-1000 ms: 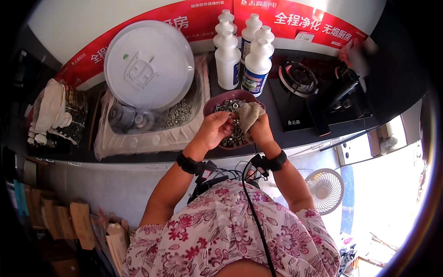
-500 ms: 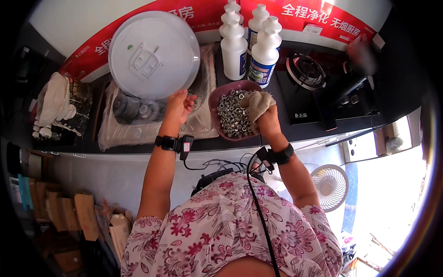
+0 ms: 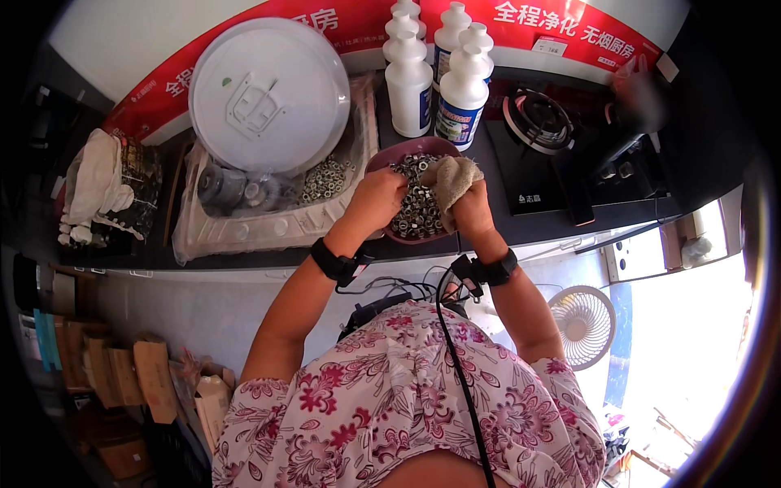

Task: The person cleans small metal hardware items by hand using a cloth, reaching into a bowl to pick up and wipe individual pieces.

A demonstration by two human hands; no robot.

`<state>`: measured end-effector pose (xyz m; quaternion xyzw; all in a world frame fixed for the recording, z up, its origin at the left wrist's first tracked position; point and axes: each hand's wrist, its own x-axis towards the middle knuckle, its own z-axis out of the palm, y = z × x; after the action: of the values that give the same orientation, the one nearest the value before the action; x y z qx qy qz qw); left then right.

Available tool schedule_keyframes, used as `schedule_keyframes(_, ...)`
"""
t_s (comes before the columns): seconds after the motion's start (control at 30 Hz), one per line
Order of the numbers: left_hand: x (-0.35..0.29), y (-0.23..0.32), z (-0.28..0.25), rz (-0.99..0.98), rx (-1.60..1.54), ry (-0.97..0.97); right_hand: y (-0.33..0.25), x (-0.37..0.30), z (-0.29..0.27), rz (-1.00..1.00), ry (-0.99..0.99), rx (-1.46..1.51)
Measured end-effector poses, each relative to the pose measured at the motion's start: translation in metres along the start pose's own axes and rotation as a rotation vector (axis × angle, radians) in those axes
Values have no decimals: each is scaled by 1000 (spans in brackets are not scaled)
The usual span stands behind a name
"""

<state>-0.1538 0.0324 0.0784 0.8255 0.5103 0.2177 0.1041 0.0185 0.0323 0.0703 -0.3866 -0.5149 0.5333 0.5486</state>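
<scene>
Both forearms angled up and inward from the lower edge, black bands at wrists; left hand (image 3: 377, 200), back up, had fingers curled in over the bowl's left side, couldn't tell if they gripped a nut. Right hand (image 3: 476, 210) was bent in at the right rim, fingers closed on a tan cloth (image 3: 455, 180). Metal nuts (image 3: 417, 213) filled the purple bowl (image 3: 415, 147) between them, white bottles (image 3: 408, 91) standing just behind.

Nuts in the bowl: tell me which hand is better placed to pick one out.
Left, probably: the left hand reaches over the left side of the bowl, at the nuts; whether it holds one is hidden. The right hand is occupied, gripping the cloth.
</scene>
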Motion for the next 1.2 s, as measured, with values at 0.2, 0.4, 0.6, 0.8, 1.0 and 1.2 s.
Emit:
schedule_keyframes(0.2,-6,8,19,25,306,-39,10,2,-5,-23,-18,17)
schedule_keyframes(0.4,-4,13,20,-9,397,-54,8,1,-3,-17,-9,69)
schedule_keyframes(0.6,-4,11,22,-17,379,-27,6,1,-4,-38,12,-60)
schedule_keyframes(0.8,-4,8,25,-9,345,7,-6,-3,-2,-27,-38,-46)
schedule_keyframes(1.0,-4,11,23,4,230,100,-9,-5,-2,7,-30,-74)
schedule_keyframes(1.2,-1,18,12,-97,-99,135,-8,-6,2,-46,45,-92)
